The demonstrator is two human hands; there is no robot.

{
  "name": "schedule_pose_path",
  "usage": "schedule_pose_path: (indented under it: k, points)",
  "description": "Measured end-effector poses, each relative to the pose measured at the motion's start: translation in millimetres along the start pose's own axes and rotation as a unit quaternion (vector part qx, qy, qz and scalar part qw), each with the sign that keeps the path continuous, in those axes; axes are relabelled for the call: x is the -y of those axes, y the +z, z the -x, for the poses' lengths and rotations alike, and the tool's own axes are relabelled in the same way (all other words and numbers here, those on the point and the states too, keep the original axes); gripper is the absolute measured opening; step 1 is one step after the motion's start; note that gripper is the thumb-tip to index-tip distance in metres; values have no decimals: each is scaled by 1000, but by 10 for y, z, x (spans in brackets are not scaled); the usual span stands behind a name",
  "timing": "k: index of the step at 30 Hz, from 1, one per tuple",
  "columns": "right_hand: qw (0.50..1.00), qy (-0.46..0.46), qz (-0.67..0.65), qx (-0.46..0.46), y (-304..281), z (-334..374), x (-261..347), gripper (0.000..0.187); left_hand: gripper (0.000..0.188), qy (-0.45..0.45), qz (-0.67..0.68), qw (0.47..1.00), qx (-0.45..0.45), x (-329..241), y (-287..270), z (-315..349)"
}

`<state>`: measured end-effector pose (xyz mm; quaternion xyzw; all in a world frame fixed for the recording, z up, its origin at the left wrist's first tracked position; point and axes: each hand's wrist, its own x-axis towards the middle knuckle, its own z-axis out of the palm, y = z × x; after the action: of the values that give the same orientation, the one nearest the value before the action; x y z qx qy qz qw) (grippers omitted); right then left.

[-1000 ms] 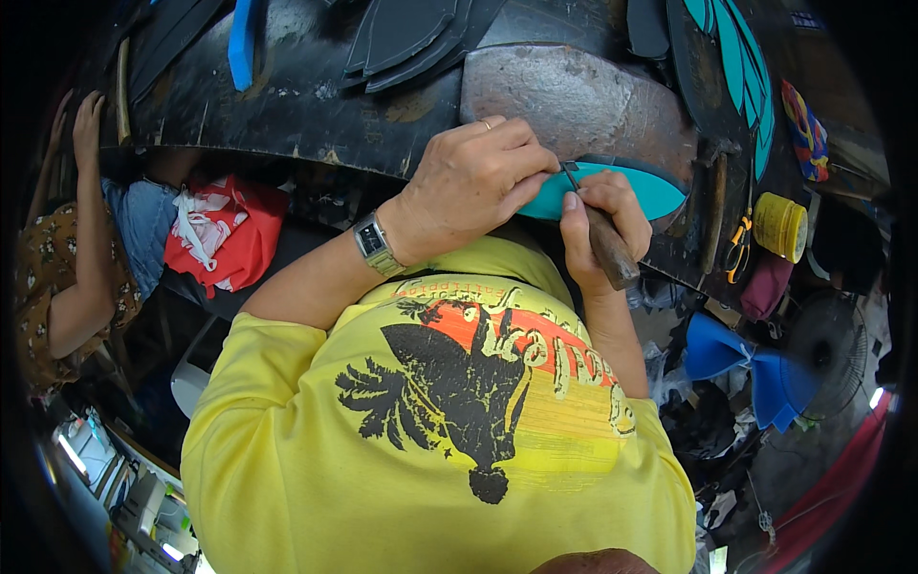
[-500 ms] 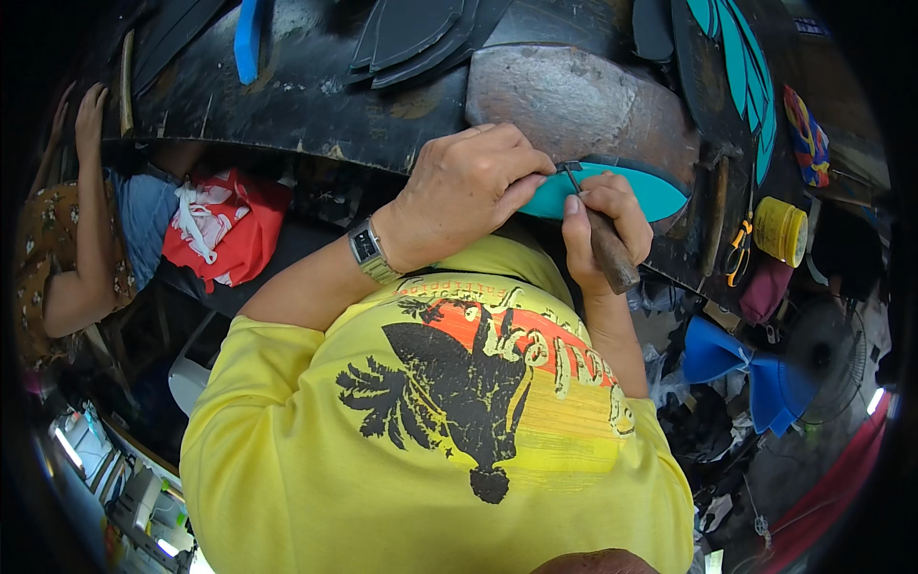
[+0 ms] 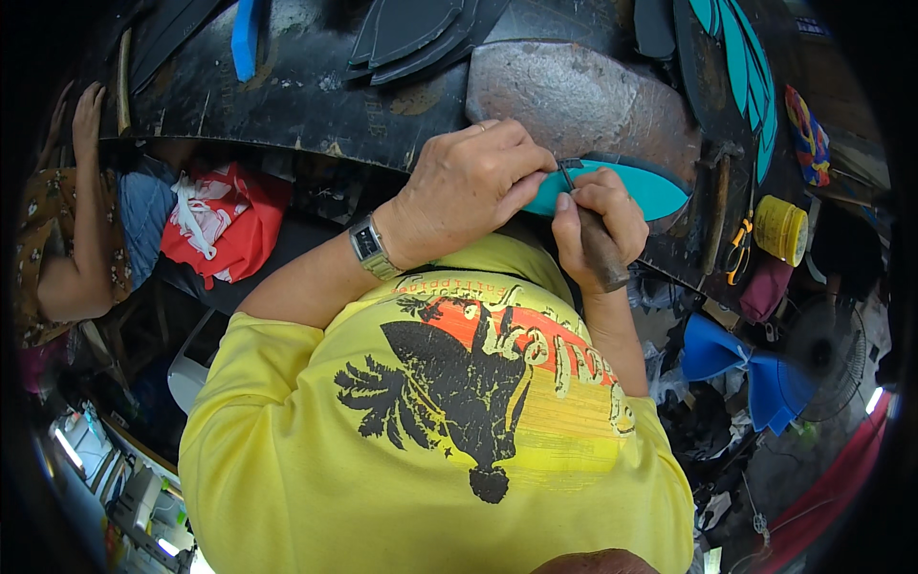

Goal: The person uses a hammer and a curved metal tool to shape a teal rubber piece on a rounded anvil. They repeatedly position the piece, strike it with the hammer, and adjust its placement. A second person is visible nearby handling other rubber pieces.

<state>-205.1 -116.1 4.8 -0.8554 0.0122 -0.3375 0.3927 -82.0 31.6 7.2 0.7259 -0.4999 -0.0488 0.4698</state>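
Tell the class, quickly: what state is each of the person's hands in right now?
Left hand: closed, pinching the left part of the teal piece.
Right hand: closed, holding the wooden-handled tool.

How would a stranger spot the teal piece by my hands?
Find the dark table across the top, then the brownish slab right of centre. The teal piece lies along the slab's near edge, partly covered by the right hand. Unlike the teal strips bunched farther right, it lies apart, tip pointing right.
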Motion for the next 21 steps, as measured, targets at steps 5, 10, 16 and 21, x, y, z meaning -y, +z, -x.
schedule_pose_path:
  k: [5, 10, 16, 21]
  points:
    - [998, 9, -51, -28, -1, -3, -7, 16, 13, 5, -6, 1000, 3, -21, -18, -3]
    - [999, 8, -31, -1, -9, -5, -5, 16, 14, 10, -13, 1000, 2, -9, -11, -4]
    - [1000, -21, -1, 12, 13, -30, 5, 18, 17, -72, 5, 997, 30, -72, -68, 59]
    - [1000, -1, 27, 5, 35, -50, 42, 19, 16, -74, 0, 996, 48, -10, -121, 24]
